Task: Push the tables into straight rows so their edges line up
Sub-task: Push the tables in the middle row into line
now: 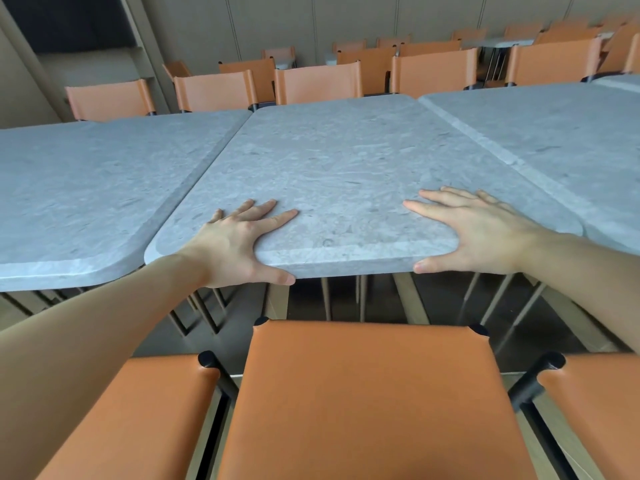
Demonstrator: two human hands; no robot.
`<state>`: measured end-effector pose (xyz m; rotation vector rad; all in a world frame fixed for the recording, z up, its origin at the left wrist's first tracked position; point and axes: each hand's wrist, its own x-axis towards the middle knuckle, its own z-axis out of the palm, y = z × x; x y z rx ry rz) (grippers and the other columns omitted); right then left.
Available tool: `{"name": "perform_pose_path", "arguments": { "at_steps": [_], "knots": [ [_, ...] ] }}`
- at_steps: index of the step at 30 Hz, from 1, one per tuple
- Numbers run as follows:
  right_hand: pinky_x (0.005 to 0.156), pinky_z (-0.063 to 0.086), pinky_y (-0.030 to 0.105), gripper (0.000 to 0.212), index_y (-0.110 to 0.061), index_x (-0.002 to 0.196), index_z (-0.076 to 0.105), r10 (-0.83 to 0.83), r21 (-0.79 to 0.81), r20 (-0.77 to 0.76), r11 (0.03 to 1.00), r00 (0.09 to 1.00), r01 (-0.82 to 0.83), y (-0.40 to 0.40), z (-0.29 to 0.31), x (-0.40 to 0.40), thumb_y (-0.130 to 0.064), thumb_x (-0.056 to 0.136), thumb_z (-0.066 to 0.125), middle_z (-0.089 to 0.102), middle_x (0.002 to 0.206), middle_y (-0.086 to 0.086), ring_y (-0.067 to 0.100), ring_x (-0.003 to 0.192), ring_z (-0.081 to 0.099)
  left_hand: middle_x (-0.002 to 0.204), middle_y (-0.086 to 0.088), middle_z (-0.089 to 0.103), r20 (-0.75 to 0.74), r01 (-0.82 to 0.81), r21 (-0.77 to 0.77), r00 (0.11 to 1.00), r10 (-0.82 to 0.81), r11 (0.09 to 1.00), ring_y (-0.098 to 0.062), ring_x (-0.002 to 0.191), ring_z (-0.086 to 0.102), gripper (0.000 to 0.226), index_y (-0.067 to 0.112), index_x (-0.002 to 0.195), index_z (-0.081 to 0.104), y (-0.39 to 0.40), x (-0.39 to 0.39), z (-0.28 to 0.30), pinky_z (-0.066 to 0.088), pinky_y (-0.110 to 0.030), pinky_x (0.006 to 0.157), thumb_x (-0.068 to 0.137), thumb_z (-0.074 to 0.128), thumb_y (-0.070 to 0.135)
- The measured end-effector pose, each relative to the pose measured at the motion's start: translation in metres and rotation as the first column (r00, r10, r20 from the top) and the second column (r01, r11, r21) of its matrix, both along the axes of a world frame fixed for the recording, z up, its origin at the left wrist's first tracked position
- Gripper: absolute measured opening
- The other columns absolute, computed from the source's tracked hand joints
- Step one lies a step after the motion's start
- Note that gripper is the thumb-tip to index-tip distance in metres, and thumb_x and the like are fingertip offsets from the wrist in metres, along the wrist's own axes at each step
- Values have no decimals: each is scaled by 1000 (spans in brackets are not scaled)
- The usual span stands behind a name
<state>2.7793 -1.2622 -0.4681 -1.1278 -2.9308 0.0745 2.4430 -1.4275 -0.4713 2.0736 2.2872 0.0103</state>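
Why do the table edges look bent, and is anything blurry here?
Head view: the wide-angle lens bows the grey tables' edges, most near the frame's sides; light is soft and even, no glare on the middle table; left hand and right hand are sharp, while the far orange chairs look slightly soft.

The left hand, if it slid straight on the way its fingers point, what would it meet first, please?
Nothing, as far as the picture shows. The left hand lies flat on the middle table, fingers pointing forward and slightly right across bare grey top. Beyond the far edge stands an orange chair.
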Motion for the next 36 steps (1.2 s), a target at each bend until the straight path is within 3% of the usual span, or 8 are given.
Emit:
{"name": "perform_pose_path", "arguments": {
  "at_steps": [10,17,22,25,28,31,33,36],
  "knots": [
    [126,5,48,123,-55,154,0,1,19,8,1000,1000,-1,4,-1,-2,-109,45,19,0,167,-19,10,155,-3,169,14,1,4,1,0,1000,-1,1000,-17,156,-2,119,67,146,-7,2,-3,0,6,-54,123,39,25,110],
    [125,7,47,112,-54,155,1,-2,38,27,999,1000,1,1,-1,-3,-104,59,30,2,168,-17,12,155,0,169,13,1,-19,-37,-22,999,37,999,-17,156,-2,115,63,150,-3,0,2,-1,6,-55,123,50,39,100],
    [125,5,53,118,-51,155,-3,-29,23,68,999,997,27,-5,4,-5,-105,52,19,-2,168,-14,16,156,-4,168,14,-12,-56,-79,-85,996,75,993,-19,156,-13,113,61,149,-15,-3,6,4,-2,-57,124,58,42,97],
    [123,4,53,115,-49,154,12,-59,-79,58,995,997,64,-10,15,-8,-101,53,23,8,167,-9,19,155,0,167,13,-17,-35,-71,-132,997,67,989,-19,154,-19,114,59,150,-17,-3,11,8,-7,-58,123,63,48,93],
    [112,21,52,89,-33,132,40,-218,-211,53,951,975,224,-14,32,-35,-94,71,21,34,144,6,32,138,26,168,17,-10,141,-83,-156,984,106,984,-13,154,-20,108,59,153,-1,-2,11,16,-11,-57,123,62,45,95],
    [111,28,57,77,-16,130,41,-376,-108,134,914,917,390,-16,44,-100,-79,87,33,39,138,17,41,128,37,167,22,9,379,-142,-88,911,165,986,-3,154,-11,87,52,153,25,-2,9,25,-9,-50,125,74,35,87],
    [112,28,60,69,-13,136,44,-449,-201,32,872,893,446,-22,46,-150,-67,94,39,40,139,19,42,131,38,165,22,18,318,-166,45,937,144,985,-4,155,-3,74,45,153,32,-4,10,17,-2,-50,126,86,32,76],
    [109,32,52,53,-14,130,49,-208,-177,-172,968,963,178,-35,42,-229,-55,97,43,43,138,15,35,131,42,162,12,33,194,-163,179,973,128,970,-14,155,13,65,32,153,37,-5,8,1,10,-53,125,94,31,60]
  ]
}}
